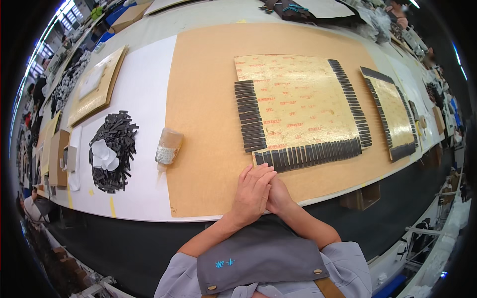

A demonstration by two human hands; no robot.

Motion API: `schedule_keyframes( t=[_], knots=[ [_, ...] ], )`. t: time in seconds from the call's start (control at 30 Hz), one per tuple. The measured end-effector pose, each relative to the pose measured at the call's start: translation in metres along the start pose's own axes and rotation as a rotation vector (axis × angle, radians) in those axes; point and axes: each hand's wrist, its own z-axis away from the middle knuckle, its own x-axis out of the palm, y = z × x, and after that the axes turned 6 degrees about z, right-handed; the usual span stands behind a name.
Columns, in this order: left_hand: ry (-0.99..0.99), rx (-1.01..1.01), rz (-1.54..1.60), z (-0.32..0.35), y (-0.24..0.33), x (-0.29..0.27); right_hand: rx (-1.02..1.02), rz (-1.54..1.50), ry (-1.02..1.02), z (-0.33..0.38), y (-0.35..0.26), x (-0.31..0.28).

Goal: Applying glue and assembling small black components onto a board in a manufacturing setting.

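My left hand [251,191] and my right hand [279,197] meet at the left end of the bottom row of dark strips [310,155]. The left fingers are drawn together and partly cover the right ones. Both hands look closed, but whatever sits between the fingertips is hidden. The strips lie side by side along the near edge of a shiny yellowish board [303,104] with red print. More dark strips line its left side [251,116] and right side [350,102]. The board rests on a tan sheet [208,89].
To the left, a bottle [169,147] of yellowish content lies on its side. Beyond it is a heap of loose dark strips [121,139] with white pieces [104,155] on top. A smaller strip-edged board [392,111] lies at right, and stacked boards [98,87] at far left.
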Motion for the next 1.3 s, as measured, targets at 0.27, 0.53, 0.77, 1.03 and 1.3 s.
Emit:
schedule_keyframes(
  t=[0.27, 0.53, 0.77, 1.03, 1.3],
  knots=[
    [-0.050, -0.132, 0.205, -0.010, 0.013, 0.005, -0.103, 0.193, -0.335, 0.020, -0.055, -0.045],
    [-0.110, -0.314, 0.341, 0.017, -0.007, 0.004, -1.586, 0.772, 1.228, 0.181, -0.252, -0.272],
    [-0.017, -0.454, 0.379, 0.041, -0.014, -0.011, -0.624, 0.822, 1.566, 0.070, -0.077, -0.477],
    [0.145, -0.473, 0.370, 0.049, -0.027, -0.036, -0.487, 0.795, 0.788, 0.030, -0.078, -0.371],
    [0.370, -0.568, 0.270, 0.064, -0.030, -0.082, -0.692, 1.093, 0.420, 0.091, -0.144, -0.156]
  ],
)
